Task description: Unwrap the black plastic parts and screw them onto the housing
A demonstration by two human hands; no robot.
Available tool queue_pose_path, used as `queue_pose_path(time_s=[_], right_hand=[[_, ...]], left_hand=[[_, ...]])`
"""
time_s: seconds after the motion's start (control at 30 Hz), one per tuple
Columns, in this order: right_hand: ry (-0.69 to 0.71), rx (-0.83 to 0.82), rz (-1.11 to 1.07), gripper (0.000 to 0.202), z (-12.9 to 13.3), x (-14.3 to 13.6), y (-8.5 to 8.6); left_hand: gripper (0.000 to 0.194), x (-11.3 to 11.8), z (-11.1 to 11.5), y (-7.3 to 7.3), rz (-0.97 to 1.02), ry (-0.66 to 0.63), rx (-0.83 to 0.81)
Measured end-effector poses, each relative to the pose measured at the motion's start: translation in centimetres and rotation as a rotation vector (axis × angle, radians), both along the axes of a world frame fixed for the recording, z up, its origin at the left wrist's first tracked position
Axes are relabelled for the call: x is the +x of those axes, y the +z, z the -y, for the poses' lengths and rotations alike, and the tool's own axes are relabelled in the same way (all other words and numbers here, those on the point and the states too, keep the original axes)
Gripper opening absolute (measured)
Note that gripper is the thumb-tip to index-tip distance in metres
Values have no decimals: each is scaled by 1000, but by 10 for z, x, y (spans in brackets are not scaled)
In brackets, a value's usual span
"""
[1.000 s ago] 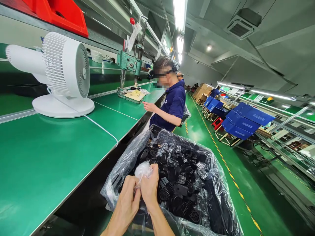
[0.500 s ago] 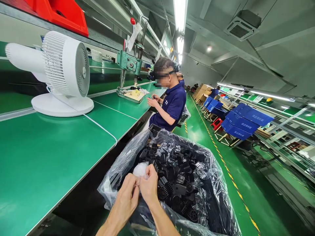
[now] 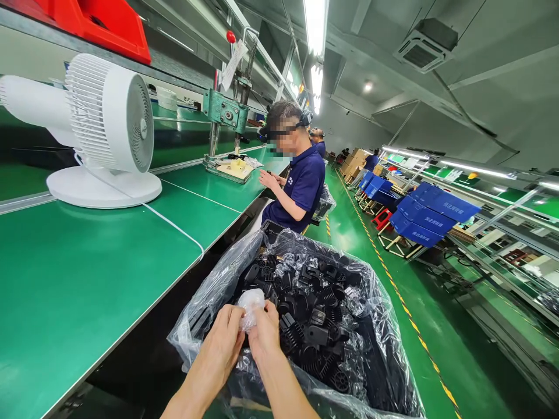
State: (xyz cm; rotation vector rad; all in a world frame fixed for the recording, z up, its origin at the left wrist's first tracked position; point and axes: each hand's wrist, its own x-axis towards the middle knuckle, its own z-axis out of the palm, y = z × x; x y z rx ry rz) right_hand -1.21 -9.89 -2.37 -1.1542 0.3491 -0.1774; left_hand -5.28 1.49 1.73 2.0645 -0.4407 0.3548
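Pinching left hand [image 3: 224, 334], right hand [image 3: 264, 333]: both closed on near end of white bundle [image 3: 252, 301].
Bundle handling: over lined bin [image 3: 381, 291]; probably light, soft, slippery; hold near end.

Left hand [image 3: 223, 337]: pinches, leans inward to the right, shows its back, with fingers [image 3: 233, 316] curled. Right hand [image 3: 265, 334]: pinches too, points forward, with fingers bent. Stand just beside each other, about level. Left forearm [image 3: 192, 389]: bare, slants up rightward from below. Right forearm [image 3: 286, 389]: bare, slants up leftward.
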Motion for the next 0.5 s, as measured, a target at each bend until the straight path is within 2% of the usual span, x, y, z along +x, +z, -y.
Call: queue_pose_path(time_s=[0.13, 0.23, 0.37, 0.5], right_hand=[[33, 73, 50, 36, -7, -11, 19], [81, 56, 82, 37, -7, -19, 35], [101, -88, 120, 50, -8, -28, 44], [28, -289, 128, 38, -9, -28, 41]], left_hand=[[15, 1, -9, 0, 2, 56, -20], [13, 5, -12, -2, -5, 118, -39], [14, 11, -9, -6, -58, 216, -52], [20, 10, -7, -6, -101, 196, -47]])
